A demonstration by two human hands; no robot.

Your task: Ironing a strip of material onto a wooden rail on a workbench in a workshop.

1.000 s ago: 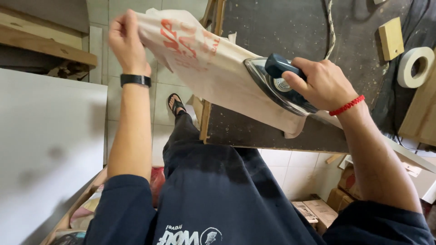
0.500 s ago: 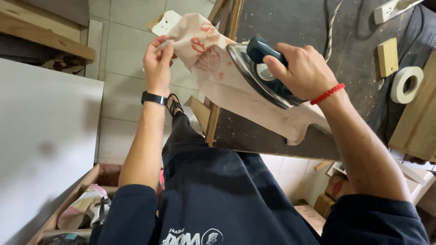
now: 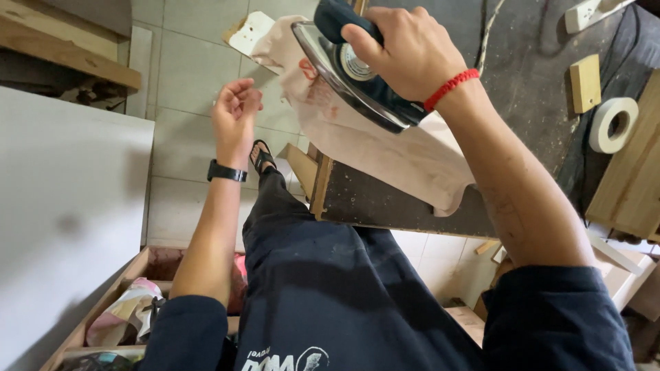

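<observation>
My right hand (image 3: pixel 405 51) grips the dark handle of a clothes iron (image 3: pixel 354 75), whose metal soleplate is tilted up on edge over a cream cloth (image 3: pixel 385 148) with red print. The cloth lies across the corner of a dark work table (image 3: pixel 522 103) and hangs off its left edge. Off to the left, my left hand (image 3: pixel 235 113) hangs in the air with loosely curled fingers and nothing in it, a short way from the cloth. A black watch sits on that wrist and a red string band on the right wrist.
A roll of white tape (image 3: pixel 614 124) and a small wooden block (image 3: pixel 585 84) lie on the table's right side, near wooden boards (image 3: pixel 629 178). A white panel (image 3: pixel 62 220) stands at left. A wooden crate (image 3: pixel 130 302) with bags sits on the tiled floor below.
My left hand has let go of the cloth's end and drawn back to the left. My right hand has slid the iron up the cloth and tipped it on edge.
</observation>
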